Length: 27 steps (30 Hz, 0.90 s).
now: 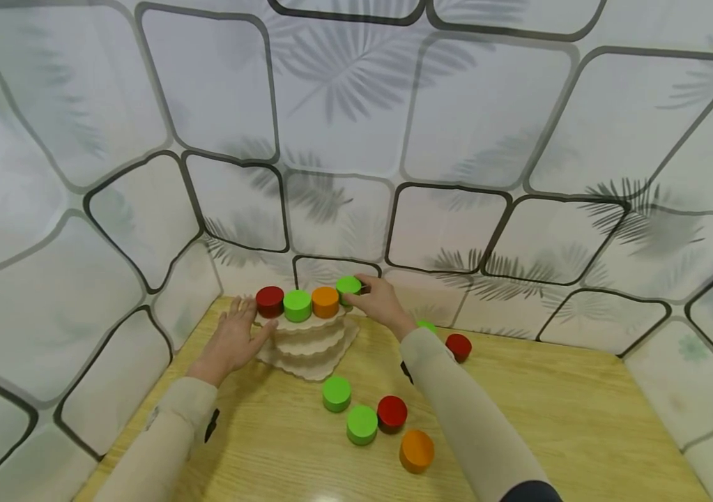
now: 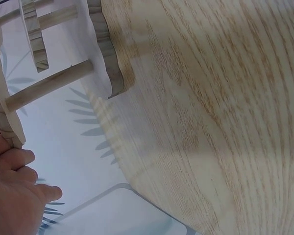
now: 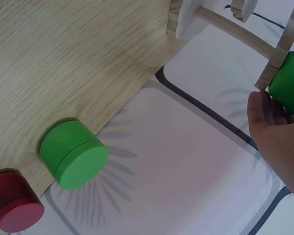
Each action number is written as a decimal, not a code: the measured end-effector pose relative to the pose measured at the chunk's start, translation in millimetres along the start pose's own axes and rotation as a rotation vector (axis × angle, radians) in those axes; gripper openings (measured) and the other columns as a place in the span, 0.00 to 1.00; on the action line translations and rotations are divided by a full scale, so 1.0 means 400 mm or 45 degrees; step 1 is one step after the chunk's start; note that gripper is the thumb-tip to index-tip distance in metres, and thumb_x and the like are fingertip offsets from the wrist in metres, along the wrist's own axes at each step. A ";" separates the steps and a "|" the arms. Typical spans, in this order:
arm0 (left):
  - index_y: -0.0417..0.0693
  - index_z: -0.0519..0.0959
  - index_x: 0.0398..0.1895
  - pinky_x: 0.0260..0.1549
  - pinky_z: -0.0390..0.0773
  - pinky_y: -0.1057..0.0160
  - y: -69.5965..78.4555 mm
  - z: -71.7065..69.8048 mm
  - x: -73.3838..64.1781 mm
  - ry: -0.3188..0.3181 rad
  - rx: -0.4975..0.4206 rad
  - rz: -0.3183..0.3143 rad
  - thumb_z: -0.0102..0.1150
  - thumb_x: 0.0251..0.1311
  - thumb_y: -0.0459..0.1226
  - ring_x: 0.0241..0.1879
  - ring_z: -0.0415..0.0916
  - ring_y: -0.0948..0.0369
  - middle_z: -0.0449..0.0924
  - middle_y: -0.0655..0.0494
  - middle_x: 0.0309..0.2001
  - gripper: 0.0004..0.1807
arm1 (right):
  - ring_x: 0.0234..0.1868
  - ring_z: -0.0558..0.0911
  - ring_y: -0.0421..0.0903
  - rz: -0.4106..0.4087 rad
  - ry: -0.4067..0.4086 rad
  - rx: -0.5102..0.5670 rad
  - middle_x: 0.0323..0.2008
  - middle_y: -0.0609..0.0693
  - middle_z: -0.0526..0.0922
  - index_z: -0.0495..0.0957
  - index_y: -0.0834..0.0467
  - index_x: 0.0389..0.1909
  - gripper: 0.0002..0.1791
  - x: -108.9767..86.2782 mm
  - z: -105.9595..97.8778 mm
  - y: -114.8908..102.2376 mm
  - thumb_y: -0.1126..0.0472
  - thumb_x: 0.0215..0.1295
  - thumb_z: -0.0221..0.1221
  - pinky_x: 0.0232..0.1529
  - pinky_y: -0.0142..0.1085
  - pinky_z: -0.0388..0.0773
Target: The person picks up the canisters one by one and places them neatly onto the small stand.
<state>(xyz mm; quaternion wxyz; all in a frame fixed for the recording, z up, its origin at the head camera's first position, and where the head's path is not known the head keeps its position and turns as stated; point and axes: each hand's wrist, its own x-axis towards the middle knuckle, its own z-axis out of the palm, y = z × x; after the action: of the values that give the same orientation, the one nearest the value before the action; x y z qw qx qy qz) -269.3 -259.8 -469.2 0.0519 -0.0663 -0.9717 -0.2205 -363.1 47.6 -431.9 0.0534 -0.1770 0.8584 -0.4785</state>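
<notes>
A tiered wooden stand (image 1: 314, 367) with scalloped edges stands in the back left corner of the table. Along its top tier sit a red round lidded container (image 1: 270, 301), a green one (image 1: 297, 306) and an orange one (image 1: 325, 302). At the right end, my right hand (image 1: 383, 304) pinches another green round container (image 1: 348, 286) between thumb and fingers. The right wrist view has that green container (image 3: 287, 81) right at the top board's end. My left hand (image 1: 233, 339) lies against the stand's left side, fingers extended and spread, fingertips at the top board's edge.
In front of the stand on the wooden table (image 1: 557, 418) are green containers (image 1: 336, 394), a red one (image 1: 392, 414) and an orange one (image 1: 417, 451). Beyond the right forearm are a green container (image 3: 73, 154) and a red one (image 1: 458, 347). Patterned walls (image 1: 337, 209) border the table.
</notes>
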 end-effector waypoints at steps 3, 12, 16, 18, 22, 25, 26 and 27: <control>0.25 0.52 0.81 0.77 0.45 0.27 0.000 -0.002 0.001 -0.005 0.001 0.000 0.39 0.81 0.62 0.82 0.39 0.30 0.50 0.27 0.82 0.49 | 0.55 0.84 0.53 0.003 0.002 -0.009 0.57 0.57 0.85 0.77 0.55 0.71 0.28 0.003 0.002 -0.002 0.53 0.73 0.66 0.39 0.35 0.82; 0.25 0.53 0.81 0.77 0.46 0.27 0.000 -0.002 -0.001 -0.006 0.004 -0.004 0.39 0.81 0.62 0.83 0.39 0.30 0.50 0.28 0.82 0.49 | 0.59 0.83 0.56 -0.016 0.010 -0.068 0.61 0.57 0.84 0.76 0.57 0.72 0.29 0.014 0.008 -0.003 0.53 0.74 0.65 0.44 0.40 0.85; 0.25 0.53 0.81 0.77 0.46 0.27 -0.002 0.000 0.001 -0.002 0.010 0.007 0.39 0.81 0.62 0.83 0.38 0.30 0.50 0.27 0.82 0.49 | 0.59 0.83 0.57 -0.017 0.017 -0.088 0.61 0.58 0.84 0.76 0.58 0.72 0.29 0.016 0.009 -0.005 0.54 0.73 0.66 0.46 0.42 0.86; 0.25 0.53 0.80 0.77 0.46 0.27 -0.004 0.002 0.003 0.001 0.012 0.007 0.39 0.81 0.62 0.83 0.38 0.30 0.50 0.27 0.81 0.49 | 0.59 0.83 0.57 -0.020 0.017 -0.096 0.61 0.58 0.84 0.76 0.58 0.72 0.29 0.016 0.009 -0.007 0.53 0.73 0.66 0.47 0.42 0.86; 0.25 0.53 0.80 0.77 0.45 0.27 -0.004 0.003 0.003 0.000 0.008 0.004 0.39 0.81 0.62 0.82 0.39 0.30 0.50 0.27 0.81 0.49 | 0.59 0.84 0.57 -0.021 0.021 -0.102 0.61 0.58 0.84 0.76 0.58 0.71 0.29 0.018 0.012 -0.007 0.53 0.73 0.65 0.49 0.43 0.86; 0.24 0.53 0.80 0.77 0.46 0.27 -0.001 0.001 0.002 0.000 0.010 0.004 0.40 0.81 0.61 0.82 0.39 0.30 0.50 0.27 0.81 0.48 | 0.59 0.84 0.57 -0.019 0.025 -0.097 0.61 0.58 0.84 0.76 0.58 0.71 0.29 0.018 0.013 -0.006 0.53 0.73 0.65 0.50 0.44 0.86; 0.24 0.53 0.80 0.77 0.46 0.27 -0.001 0.001 0.002 0.000 0.011 0.004 0.40 0.81 0.61 0.82 0.39 0.30 0.50 0.27 0.81 0.48 | 0.59 0.84 0.57 -0.020 0.024 -0.100 0.62 0.58 0.84 0.76 0.58 0.71 0.29 0.018 0.013 -0.005 0.53 0.73 0.65 0.51 0.45 0.86; 0.24 0.53 0.80 0.77 0.46 0.27 0.000 0.000 0.002 0.002 0.013 0.004 0.40 0.81 0.61 0.82 0.39 0.30 0.50 0.27 0.81 0.48 | 0.59 0.84 0.57 -0.019 0.024 -0.102 0.62 0.58 0.84 0.76 0.58 0.72 0.29 0.019 0.013 -0.005 0.53 0.73 0.65 0.52 0.45 0.85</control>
<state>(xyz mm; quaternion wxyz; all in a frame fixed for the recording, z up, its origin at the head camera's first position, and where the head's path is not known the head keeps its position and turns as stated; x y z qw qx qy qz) -270.0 -259.8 -469.1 0.0533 -0.0673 -0.9727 -0.2154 -368.2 39.7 -432.4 0.0346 -0.1810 0.8760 -0.4458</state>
